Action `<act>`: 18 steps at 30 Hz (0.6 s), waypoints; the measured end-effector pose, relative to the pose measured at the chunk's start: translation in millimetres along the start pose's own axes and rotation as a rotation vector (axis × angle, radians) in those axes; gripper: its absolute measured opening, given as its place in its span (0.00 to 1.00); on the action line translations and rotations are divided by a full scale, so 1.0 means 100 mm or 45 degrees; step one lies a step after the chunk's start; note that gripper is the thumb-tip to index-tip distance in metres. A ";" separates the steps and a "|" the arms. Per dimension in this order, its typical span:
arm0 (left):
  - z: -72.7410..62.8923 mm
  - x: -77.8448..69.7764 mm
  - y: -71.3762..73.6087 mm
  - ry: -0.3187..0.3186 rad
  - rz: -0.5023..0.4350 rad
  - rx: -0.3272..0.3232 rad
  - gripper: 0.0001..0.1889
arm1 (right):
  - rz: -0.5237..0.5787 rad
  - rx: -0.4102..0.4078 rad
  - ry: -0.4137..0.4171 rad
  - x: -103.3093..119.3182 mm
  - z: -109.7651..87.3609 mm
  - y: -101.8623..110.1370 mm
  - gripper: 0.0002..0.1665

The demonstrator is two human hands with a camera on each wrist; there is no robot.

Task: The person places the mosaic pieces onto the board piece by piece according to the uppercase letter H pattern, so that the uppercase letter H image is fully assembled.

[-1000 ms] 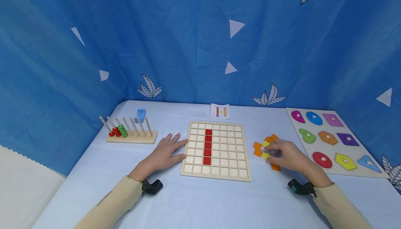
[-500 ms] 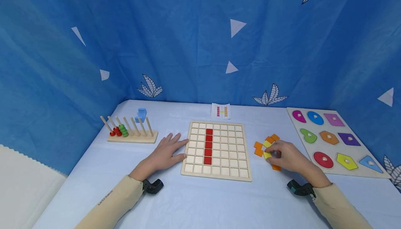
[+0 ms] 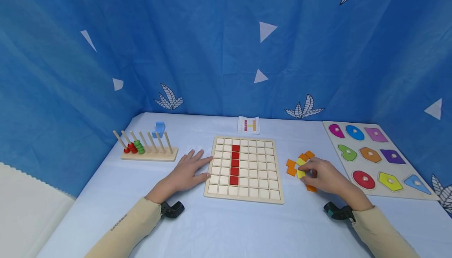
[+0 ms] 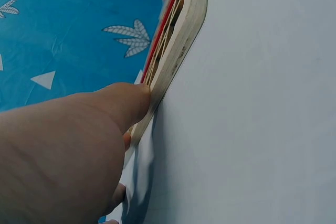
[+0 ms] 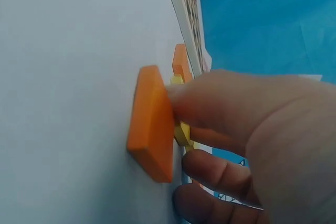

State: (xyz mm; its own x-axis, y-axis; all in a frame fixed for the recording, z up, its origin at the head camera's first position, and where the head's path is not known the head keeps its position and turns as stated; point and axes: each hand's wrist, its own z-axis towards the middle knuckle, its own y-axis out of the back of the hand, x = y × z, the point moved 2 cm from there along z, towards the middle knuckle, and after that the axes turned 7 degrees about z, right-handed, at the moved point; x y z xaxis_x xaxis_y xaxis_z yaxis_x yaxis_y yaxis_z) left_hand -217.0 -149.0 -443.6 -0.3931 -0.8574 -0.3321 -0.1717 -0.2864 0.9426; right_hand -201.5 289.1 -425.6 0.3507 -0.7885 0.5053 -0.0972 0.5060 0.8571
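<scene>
One grid board (image 3: pixel 244 172), centre of the head frame, counts seven cells (image 3: pixel 253 171) across and seven down, forty-nine in all. Five red tiles (image 3: pixel 234 163) fill part of one column. Right of centre, at least five orange tiles (image 3: pixel 291 171) and at least two yellow tiles (image 3: pixel 301 162) show. At left, one peg stand (image 3: pixel 155 157) has seven pegs (image 3: pixel 151 142); its beads (image 3: pixel 139 147) are too small to count surely. Also one blue object (image 3: pixel 160 128), one printed card (image 3: pixel 248 125), and, far right, one puzzle board (image 3: pixel 377 171) with nine knobbed pieces (image 3: pixel 370 155). Two black wrist devices (image 3: pixel 172 210) appear lower down.
</scene>
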 end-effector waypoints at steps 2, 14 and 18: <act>0.00 0.00 0.00 0.000 0.001 -0.001 0.32 | 0.005 0.002 -0.010 0.00 0.00 0.00 0.17; 0.00 0.00 0.00 0.004 -0.007 0.005 0.32 | -0.039 0.010 -0.010 0.01 0.01 0.05 0.17; 0.00 0.00 0.00 -0.001 -0.004 0.002 0.31 | -0.044 0.011 -0.002 0.01 0.00 0.06 0.17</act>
State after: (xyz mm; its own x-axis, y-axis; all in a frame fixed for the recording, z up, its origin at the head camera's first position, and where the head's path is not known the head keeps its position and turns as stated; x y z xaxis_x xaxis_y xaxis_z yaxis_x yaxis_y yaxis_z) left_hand -216.7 -149.2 -443.7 -0.3932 -0.8562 -0.3352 -0.1742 -0.2886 0.9415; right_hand -202.0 291.1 -420.4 0.3527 -0.8060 0.4753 -0.0928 0.4753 0.8749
